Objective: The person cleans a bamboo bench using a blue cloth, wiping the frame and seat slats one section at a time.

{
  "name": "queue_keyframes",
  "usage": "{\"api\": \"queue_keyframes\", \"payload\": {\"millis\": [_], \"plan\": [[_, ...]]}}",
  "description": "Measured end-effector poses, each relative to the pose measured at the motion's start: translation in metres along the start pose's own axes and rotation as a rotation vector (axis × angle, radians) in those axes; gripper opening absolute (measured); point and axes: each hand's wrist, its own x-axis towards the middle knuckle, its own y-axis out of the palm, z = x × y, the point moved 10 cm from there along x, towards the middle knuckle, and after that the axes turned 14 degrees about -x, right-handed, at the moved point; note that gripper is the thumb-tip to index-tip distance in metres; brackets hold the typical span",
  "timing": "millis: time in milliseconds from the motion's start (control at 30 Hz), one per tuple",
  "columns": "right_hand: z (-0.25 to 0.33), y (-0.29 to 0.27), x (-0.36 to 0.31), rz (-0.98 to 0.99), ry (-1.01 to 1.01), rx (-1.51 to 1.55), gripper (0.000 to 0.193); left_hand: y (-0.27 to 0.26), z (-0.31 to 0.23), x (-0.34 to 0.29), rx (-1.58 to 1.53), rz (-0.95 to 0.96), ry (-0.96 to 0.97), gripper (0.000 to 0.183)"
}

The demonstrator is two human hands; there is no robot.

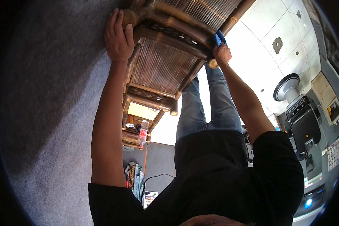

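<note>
My left hand (119,39) lies with its fingers stretched out and thumb apart, against the thick rounded end of a brown bamboo bench (164,62) beside the grey wall. In my right hand (222,54) a blue cloth (219,38) is bunched, and its fingers close around it. The cloth touches the bench's bamboo frame, just above a cut pole end (213,63). Slatted panels of split bamboo fill the frame between my two hands.
A clear plastic bottle with a red label (143,132) and a round tin (130,125) stand further along the bamboo furniture. A black barber chair (303,124) with a round metal base is at the right, on white tiles (267,19). The grey wall (56,94) borders the left.
</note>
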Motion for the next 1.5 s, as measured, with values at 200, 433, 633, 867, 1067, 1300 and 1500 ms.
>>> {"api": "queue_keyframes", "payload": {"millis": [200,433,633,867,1067,1300,1500], "plan": [[0.008,0.0,0.01,0.106,0.014,-0.054,0.037,-0.005,0.004,0.0,-0.004,-0.019,0.012,0.045],[0.009,0.044,0.073,0.357,-0.108,-0.093,0.059,-0.005,-0.013,0.004,-0.031,-0.03,0.01,0.046],[0.148,0.01,0.052,0.067,-0.442,0.195,0.061,0.007,-0.015,0.007,-0.05,-0.032,0.039,0.047],[0.323,-0.079,-0.075,0.162,-0.626,0.64,0.054,-0.022,0.001,-0.014,0.036,-0.012,0.011,0.047],[0.276,-0.018,-0.091,-0.296,-1.095,0.007,0.036,0.011,-0.018,0.019,-0.066,0.003,-0.044,0.05],[0.176,0.008,-0.144,-0.075,-1.133,-0.26,0.046,-0.02,-0.002,-0.001,-0.011,-0.019,-0.058,0.049],[0.094,0.017,-0.106,-0.065,-0.872,-0.061,0.076,-0.011,-0.009,0.002,-0.024,-0.033,-0.027,0.047]]}}
